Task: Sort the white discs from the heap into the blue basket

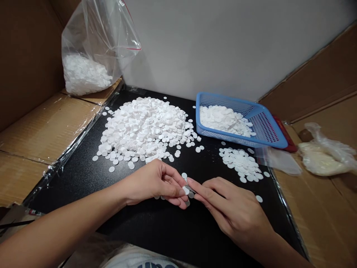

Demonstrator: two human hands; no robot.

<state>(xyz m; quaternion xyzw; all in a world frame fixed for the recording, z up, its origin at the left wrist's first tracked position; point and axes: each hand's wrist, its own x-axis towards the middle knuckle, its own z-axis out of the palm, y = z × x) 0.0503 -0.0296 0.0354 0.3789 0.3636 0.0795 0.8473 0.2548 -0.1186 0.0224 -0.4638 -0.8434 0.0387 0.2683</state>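
My left hand (171, 186) is closed, with a small white disc (186, 190) pinched between thumb and fingers. Close against it, my right hand (223, 199) is closed too, its thumb and forefinger on a thin grey piece (190, 188) that meets the disc; its kind I cannot make out. A few more discs show around the fingertips, partly hidden by the hands. Beyond my left hand spreads a large heap of white discs (145, 128). A smaller flat pile of discs (241, 163) lies beyond my right hand.
A blue plastic basket (237, 140) holding discs stands at the back right of the black table (145, 227). At the back left is a clear bag of white pieces (86, 74). Another plastic bag (323, 156) and a red object (286, 134) lie on the right.
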